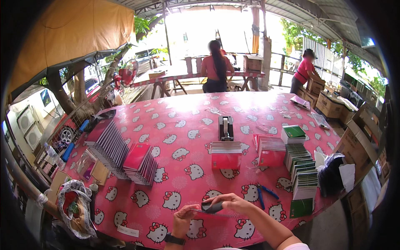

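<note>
Left hand (182, 214) has a pinch on one end of a thin, ridged coil (217, 214); right hand (234, 203) is curled round a smooth black thing (211, 207), kinda hard to ID.

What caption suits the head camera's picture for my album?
Left hand pinching a thin coil, right hand holding a black object, near pliers and stacked notebooks on a pink table.

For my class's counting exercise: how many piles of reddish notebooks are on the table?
4: tall left pile, shorter pile beside it, middle pile, and right pile beside green notebooks. Others may be hidden.
</note>
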`<state>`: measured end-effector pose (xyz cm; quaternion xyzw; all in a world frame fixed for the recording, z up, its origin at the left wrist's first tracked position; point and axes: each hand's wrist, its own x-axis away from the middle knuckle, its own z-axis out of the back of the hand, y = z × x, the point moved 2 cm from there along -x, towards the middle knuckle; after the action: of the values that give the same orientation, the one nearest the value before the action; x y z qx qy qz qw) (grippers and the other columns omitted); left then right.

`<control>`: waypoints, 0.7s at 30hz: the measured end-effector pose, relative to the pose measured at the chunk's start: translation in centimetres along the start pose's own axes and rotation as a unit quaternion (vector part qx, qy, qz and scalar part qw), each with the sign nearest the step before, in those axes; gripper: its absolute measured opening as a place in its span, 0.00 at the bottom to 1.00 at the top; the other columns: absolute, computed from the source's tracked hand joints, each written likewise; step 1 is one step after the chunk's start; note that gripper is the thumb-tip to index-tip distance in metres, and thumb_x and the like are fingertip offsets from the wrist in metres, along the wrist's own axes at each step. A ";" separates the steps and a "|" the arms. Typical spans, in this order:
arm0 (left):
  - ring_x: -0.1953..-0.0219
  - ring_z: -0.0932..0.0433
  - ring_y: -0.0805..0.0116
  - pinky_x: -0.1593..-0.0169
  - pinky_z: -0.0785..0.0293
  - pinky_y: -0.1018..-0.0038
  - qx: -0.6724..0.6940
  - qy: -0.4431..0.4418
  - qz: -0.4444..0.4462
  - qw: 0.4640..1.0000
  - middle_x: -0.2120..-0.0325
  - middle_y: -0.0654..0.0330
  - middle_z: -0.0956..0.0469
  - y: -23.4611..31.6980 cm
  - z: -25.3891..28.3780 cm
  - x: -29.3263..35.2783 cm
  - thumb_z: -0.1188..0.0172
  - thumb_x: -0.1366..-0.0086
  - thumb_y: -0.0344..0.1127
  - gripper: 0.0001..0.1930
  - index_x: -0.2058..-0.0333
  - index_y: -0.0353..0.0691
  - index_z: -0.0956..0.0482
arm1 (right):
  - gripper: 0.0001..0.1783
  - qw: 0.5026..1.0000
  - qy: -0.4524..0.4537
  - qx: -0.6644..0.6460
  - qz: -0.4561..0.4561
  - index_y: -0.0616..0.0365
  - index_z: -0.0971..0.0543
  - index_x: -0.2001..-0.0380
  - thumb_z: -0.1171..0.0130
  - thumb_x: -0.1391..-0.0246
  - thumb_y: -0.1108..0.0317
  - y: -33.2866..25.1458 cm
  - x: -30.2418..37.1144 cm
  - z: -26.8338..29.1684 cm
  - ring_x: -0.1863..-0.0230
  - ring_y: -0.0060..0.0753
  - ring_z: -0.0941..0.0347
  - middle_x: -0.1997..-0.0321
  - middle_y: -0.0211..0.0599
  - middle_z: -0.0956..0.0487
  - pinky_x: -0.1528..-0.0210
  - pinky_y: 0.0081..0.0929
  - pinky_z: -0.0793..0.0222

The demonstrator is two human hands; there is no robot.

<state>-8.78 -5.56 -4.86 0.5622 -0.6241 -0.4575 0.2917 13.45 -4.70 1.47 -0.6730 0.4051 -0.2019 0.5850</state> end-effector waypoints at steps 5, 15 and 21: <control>0.56 0.24 0.73 0.51 0.28 0.78 -0.048 0.009 -0.006 0.999 0.60 0.61 0.21 0.9 -0.6 0.1 0.45 0.42 0.15 0.17 0.55 0.35 0.21 | 0.22 0.979 0.080 0.169 -0.078 0.60 0.21 0.57 0.37 0.48 0.53 0.6 -0.5 0.4 0.46 0.29 0.33 0.48 0.40 0.26 0.47 0.27 0.35; 0.59 0.26 0.79 0.56 0.29 0.83 -0.078 -0.014 0.039 0.996 0.62 0.65 0.22 2.6 -2.0 -0.4 0.44 0.40 0.19 0.15 0.54 0.36 0.21 | 0.32 0.766 0.205 0.606 0.067 0.56 0.24 0.55 0.34 0.57 0.43 -1.3 0.4 1.8 0.42 0.46 0.37 0.44 0.45 0.29 0.42 0.40 0.38; 0.68 0.26 0.82 0.65 0.29 0.86 -0.103 -0.045 -0.020 0.993 0.66 0.64 0.20 5.2 -6.7 -2.3 0.43 0.41 0.18 0.12 0.59 0.35 0.19 | 0.16 0.898 0.221 0.379 0.030 0.61 0.24 0.64 0.36 0.50 0.61 -4.0 0.4 -4.1 0.64 0.35 0.25 0.67 0.37 0.24 0.62 0.30 0.28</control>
<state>-4.69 -5.22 2.87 0.5207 -0.5747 -0.5498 0.3102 11.83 -7.61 6.16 -0.3263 0.4366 -0.4659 0.6970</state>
